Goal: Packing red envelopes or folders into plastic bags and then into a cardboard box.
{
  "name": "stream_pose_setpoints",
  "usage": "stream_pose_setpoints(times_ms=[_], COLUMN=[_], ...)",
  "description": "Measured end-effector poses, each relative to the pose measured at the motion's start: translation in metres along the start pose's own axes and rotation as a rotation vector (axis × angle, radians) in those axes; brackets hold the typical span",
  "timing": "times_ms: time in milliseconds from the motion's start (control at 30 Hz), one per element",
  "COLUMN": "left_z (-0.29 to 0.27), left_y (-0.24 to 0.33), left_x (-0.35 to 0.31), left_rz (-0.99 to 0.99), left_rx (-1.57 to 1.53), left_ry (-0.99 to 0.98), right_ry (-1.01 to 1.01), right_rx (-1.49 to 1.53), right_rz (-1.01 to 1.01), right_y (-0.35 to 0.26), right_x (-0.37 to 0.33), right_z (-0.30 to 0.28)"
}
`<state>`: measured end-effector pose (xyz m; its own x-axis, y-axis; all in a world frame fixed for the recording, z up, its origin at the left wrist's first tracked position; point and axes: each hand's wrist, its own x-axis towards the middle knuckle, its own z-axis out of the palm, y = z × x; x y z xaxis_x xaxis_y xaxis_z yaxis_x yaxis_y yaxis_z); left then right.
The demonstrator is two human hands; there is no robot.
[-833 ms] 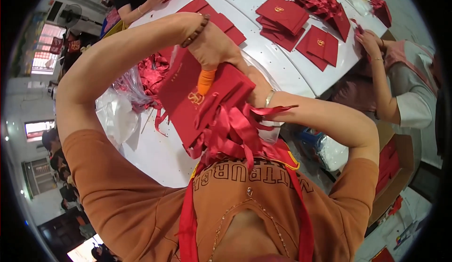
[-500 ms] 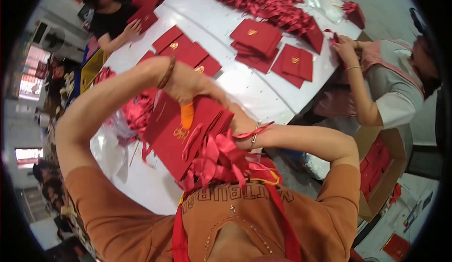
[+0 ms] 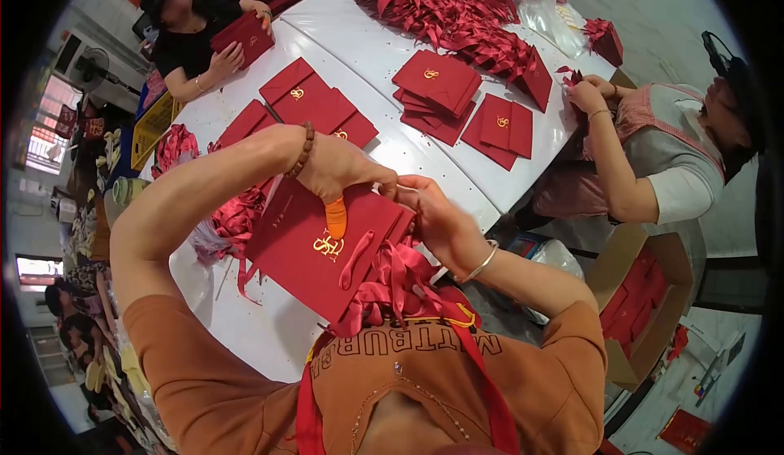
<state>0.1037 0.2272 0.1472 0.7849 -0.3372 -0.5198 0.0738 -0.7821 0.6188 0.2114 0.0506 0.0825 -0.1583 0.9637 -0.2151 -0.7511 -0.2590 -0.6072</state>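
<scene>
A stack of red paper gift bags, gold emblem on the front one, tilts against my chest. My left hand, an orange cover on one finger, grips the stack along its far edge. At the right corner of that edge my right hand has its fingers bent together, their tips close to the left fingertips. What they pinch is too small to make out. Pink-red ribbons hang in a bunch from the stack's right side, and one ribbon loop lies over the front bag.
Red bags lie in piles on the white table, with a ribboned heap beyond. An open carton holding red bags stands at right. Co-workers handle red pieces at right and far left.
My right hand has come out from behind the bags to their far right corner. The left hand keeps its grip. At far left the co-worker has drawn a bag closer.
</scene>
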Motion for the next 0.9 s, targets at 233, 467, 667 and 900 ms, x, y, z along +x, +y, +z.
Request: stream_pose_setpoints(times_ms=[233, 467, 667, 900], left_z=[0.009, 0.017, 0.016, 0.043], left_y=[-0.006, -0.002, 0.005, 0.004], left_x=[-0.009, -0.013, -0.017, -0.043], left_rz=[-0.048, -0.004, -0.199, -0.127], left_rx=[0.105, 0.228, 0.129, -0.043], left_ry=[0.086, 0.182, 0.216, 0.697], right_ry=[0.054, 0.024, 0.081, 0.177], right_rx=[-0.691, -1.435, -1.348, -1.094], right_rz=[-0.271, -0.608, -0.564, -0.528], right_y=[0.028, 0.042, 0.051, 0.051], right_x=[-0.012, -0.024, -0.022, -0.021], right_z=[0.026, 0.030, 0.025, 0.018])
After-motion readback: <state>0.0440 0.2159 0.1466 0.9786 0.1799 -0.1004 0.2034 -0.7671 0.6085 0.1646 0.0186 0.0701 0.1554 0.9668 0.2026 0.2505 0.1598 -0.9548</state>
